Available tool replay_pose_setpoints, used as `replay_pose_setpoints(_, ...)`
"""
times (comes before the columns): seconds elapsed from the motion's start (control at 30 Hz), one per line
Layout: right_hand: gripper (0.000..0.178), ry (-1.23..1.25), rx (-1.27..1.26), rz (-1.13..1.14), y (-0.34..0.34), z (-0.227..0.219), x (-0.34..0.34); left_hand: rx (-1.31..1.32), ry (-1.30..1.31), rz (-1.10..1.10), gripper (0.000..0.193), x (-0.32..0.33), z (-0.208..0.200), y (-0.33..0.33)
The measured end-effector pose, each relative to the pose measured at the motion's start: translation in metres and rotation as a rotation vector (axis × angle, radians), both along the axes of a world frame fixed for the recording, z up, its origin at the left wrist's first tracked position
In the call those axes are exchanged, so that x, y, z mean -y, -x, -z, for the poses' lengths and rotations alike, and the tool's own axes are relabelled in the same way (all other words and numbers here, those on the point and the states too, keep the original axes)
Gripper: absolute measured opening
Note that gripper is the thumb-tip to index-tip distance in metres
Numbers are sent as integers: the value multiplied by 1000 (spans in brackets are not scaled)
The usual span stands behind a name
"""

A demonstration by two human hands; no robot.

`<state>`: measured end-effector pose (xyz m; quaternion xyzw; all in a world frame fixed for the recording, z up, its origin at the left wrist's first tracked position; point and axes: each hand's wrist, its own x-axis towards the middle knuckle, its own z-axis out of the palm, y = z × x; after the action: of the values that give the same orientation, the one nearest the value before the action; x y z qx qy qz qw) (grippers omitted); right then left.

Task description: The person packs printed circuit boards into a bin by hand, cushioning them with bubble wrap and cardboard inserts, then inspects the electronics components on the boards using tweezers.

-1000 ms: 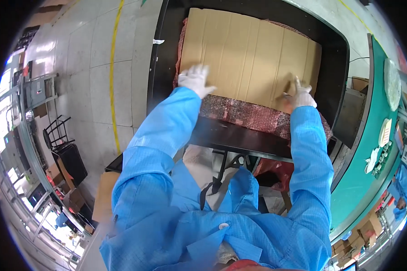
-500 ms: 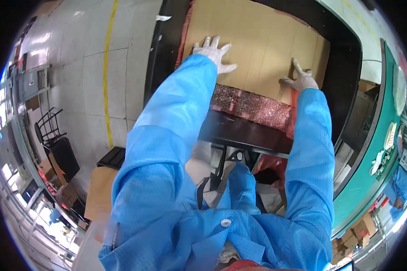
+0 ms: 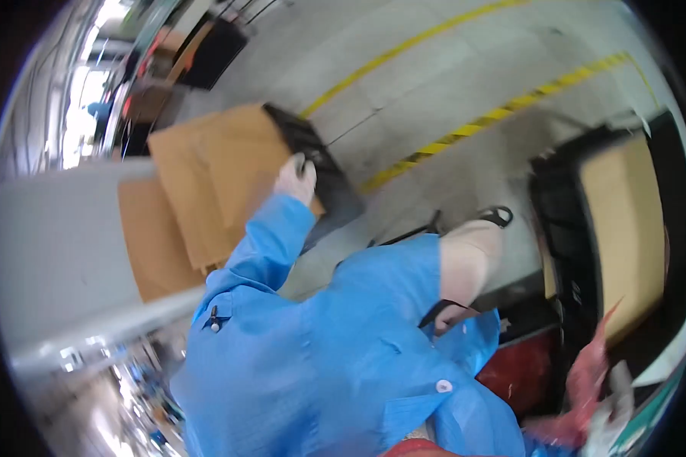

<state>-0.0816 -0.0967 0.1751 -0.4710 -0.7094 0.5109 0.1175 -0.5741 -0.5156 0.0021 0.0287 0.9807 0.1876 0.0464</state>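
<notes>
My left hand [image 3: 298, 180], in a white glove, is over the right edge of some brown cardboard sheets [image 3: 255, 164], beside a black crate [image 3: 316, 156]. Its fingers are curled; what they hold, if anything, is hidden. At the lower right, my right hand [image 3: 616, 404] is a pale motion-blurred shape against a crumpled strip of translucent red plastic wrap [image 3: 589, 373], which it appears to grip. Above that wrap stands a black box [image 3: 568, 221] with a flat cardboard panel [image 3: 625, 221] inside its rim.
The cardboard lies partly on a pale grey table [image 3: 53, 244] at left. Yellow floor tape [image 3: 411, 47] and a black-and-yellow striped line [image 3: 503, 114] cross the floor. More red plastic [image 3: 520, 373] sits beneath the black box. A shelf rack [image 3: 61, 84] stands at upper left.
The view has swung left. My left hand has left the cardboard panel in the black box and is now at the loose cardboard sheets. My right hand has come off the panel, lower down.
</notes>
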Motion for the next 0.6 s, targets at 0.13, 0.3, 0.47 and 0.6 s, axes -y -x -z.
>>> replay_pose_setpoints(0.13, 52, -19, 225, -597, 98, -31, 94, -87, 467, -175, 60, 215, 61, -22)
replay_pose_setpoints(0.3, 53, -288, 562, -670, 192, -28, 168, -369, 473, -69, 84, 195, 24, 8)
replay_pose_setpoints(0.47, 53, -359, 569, -718, 229, -16, 194, 134, 511, -577, 94, 293, -21, 92)
replay_pose_setpoints(0.6, 51, -274, 633, -801, 246, 11, 203, -8, 363, -97, 65, 286, -46, 90)
